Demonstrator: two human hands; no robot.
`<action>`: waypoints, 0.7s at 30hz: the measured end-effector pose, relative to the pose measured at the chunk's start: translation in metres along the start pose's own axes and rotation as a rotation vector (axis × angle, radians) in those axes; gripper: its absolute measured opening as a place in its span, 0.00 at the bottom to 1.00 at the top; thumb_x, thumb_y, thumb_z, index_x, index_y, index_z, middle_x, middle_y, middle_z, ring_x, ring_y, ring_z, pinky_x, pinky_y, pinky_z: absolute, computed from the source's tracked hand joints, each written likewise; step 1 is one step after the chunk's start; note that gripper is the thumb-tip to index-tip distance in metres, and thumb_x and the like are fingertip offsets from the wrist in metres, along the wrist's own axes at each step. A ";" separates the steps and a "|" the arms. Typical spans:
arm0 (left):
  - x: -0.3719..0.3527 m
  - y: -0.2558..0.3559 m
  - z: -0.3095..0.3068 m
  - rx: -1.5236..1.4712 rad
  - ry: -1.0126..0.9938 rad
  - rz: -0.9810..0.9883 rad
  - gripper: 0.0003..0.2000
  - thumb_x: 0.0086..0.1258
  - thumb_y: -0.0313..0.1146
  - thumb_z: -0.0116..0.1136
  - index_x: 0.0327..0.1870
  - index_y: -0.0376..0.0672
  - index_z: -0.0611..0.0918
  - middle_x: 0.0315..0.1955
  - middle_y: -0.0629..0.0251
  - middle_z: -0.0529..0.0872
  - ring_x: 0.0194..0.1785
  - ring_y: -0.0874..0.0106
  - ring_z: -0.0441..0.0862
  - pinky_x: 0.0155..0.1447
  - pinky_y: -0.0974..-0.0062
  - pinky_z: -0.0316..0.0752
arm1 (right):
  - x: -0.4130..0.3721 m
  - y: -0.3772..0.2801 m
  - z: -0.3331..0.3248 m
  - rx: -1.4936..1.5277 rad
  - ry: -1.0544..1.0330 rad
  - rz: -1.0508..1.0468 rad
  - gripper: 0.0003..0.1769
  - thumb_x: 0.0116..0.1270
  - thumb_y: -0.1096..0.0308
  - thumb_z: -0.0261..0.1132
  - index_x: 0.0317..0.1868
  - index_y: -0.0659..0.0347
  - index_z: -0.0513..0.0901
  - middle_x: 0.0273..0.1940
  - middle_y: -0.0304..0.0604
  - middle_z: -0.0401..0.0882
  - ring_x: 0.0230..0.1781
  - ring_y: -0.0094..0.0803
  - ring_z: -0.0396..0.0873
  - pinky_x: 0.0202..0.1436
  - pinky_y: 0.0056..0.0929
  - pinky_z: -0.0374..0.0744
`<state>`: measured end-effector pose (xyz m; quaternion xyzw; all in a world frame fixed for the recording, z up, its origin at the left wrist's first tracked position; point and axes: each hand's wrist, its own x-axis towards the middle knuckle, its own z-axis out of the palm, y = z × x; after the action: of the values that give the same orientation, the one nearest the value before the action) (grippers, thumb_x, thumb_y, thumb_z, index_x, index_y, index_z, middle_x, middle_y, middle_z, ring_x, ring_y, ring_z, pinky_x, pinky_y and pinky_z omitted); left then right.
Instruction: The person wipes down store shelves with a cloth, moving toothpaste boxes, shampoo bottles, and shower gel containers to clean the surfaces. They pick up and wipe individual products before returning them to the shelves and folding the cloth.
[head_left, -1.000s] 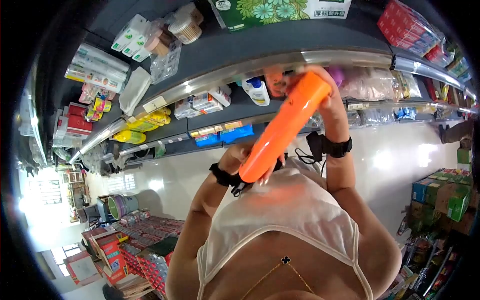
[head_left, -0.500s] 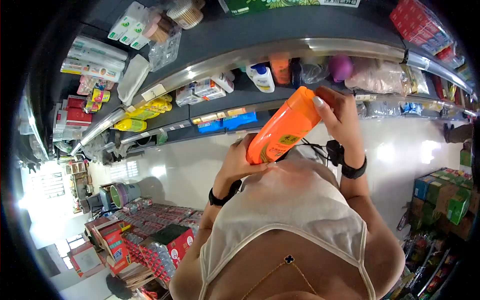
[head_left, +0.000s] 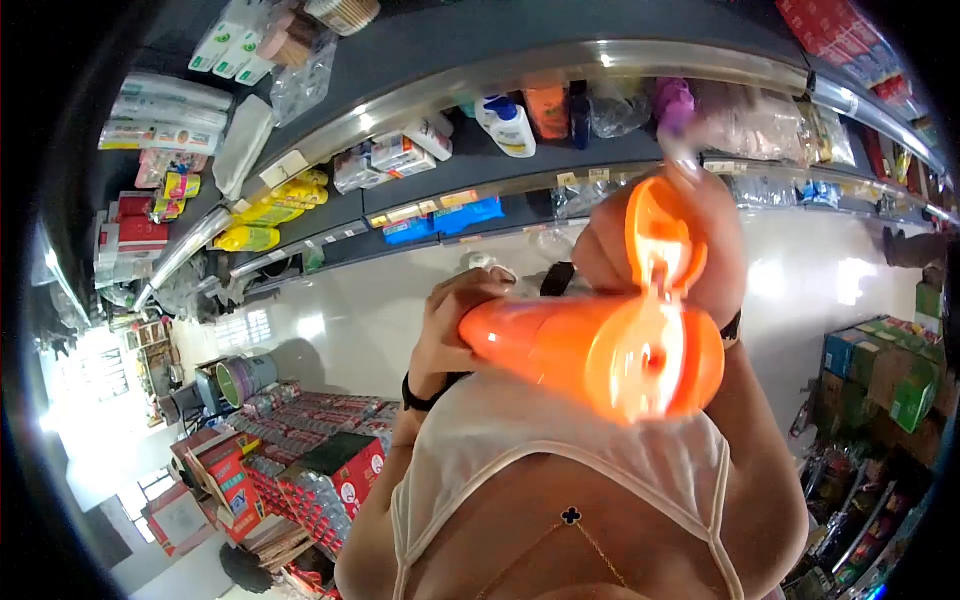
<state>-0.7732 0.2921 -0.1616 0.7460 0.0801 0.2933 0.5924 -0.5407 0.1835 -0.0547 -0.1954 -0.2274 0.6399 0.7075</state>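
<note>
An orange bottle (head_left: 545,340) is tilted so that its top faces the camera. Its flip cap (head_left: 665,235) stands open, with a small hole showing in the top. My left hand (head_left: 450,325) is wrapped round the bottle's lower end. Behind the raised lid is my right hand (head_left: 715,240), blurred by motion, with one finger pointing up; the lid hides part of it, and whether it touches the cap is unclear.
Shelves run across the top, holding a white bottle with a blue cap (head_left: 507,125), yellow packs (head_left: 248,238) and blue packs (head_left: 468,215). Stacked cartons (head_left: 345,470) stand at lower left, and green boxes (head_left: 912,400) at right.
The bottle has tipped its top towards the camera, and its cap has gone from shut to open. My right hand has come off the bottle's upper end and sits behind the lid.
</note>
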 end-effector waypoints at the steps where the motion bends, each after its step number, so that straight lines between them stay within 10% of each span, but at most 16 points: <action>1: -0.002 0.004 0.000 -0.015 -0.005 0.045 0.30 0.42 0.48 0.74 0.44 0.38 0.77 0.38 0.54 0.82 0.40 0.54 0.81 0.48 0.63 0.75 | 0.000 0.000 0.003 -0.040 -0.031 -0.021 0.24 0.70 0.51 0.54 0.44 0.68 0.78 0.35 0.44 0.81 0.34 0.29 0.80 0.41 0.26 0.77; 21: 0.015 0.049 -0.002 0.172 -0.202 0.274 0.19 0.55 0.41 0.66 0.43 0.38 0.78 0.34 0.56 0.84 0.29 0.60 0.80 0.30 0.69 0.75 | -0.048 0.001 0.005 -0.534 -0.073 -0.271 0.29 0.68 0.46 0.53 0.48 0.69 0.76 0.40 0.48 0.80 0.36 0.33 0.80 0.42 0.29 0.78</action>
<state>-0.7737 0.2869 -0.1106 0.8235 -0.0573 0.2871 0.4860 -0.5480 0.1355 -0.0545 -0.3192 -0.4368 0.4639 0.7016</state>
